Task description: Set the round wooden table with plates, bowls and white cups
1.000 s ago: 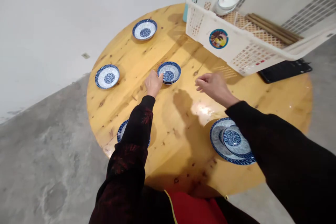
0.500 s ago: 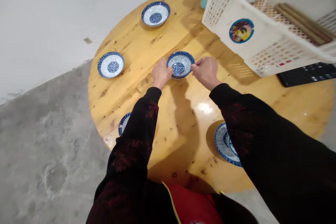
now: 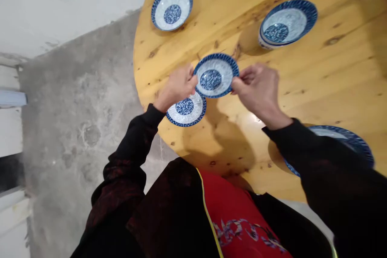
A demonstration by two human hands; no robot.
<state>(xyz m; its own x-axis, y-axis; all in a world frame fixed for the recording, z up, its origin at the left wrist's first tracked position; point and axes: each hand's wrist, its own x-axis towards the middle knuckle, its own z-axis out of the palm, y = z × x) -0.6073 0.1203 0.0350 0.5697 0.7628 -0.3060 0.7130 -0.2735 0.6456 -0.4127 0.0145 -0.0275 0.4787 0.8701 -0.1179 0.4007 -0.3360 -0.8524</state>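
Observation:
Between my hands is a shallow blue-and-white plate, raised above the table. My left hand pinches its left rim, and my right hand pinches the right rim with thumb and fingers. Just below and to the left lies another plate of the same pattern, partly covered by the held one and my left hand. Whether the two plates touch, I cannot tell. Farther off to the right stands a deeper-looking dish or stack with the same blue rim.
A round wooden table carries it all, its left edge dropping to a grey concrete floor. One more patterned plate sits at the far left. Partly under my right sleeve lies a larger blue-rimmed plate.
A plate has come off the stack mid-table. Both hands have carried it left and nearer to me, over the near-left plate. My view has turned left, so the basket is out of sight.

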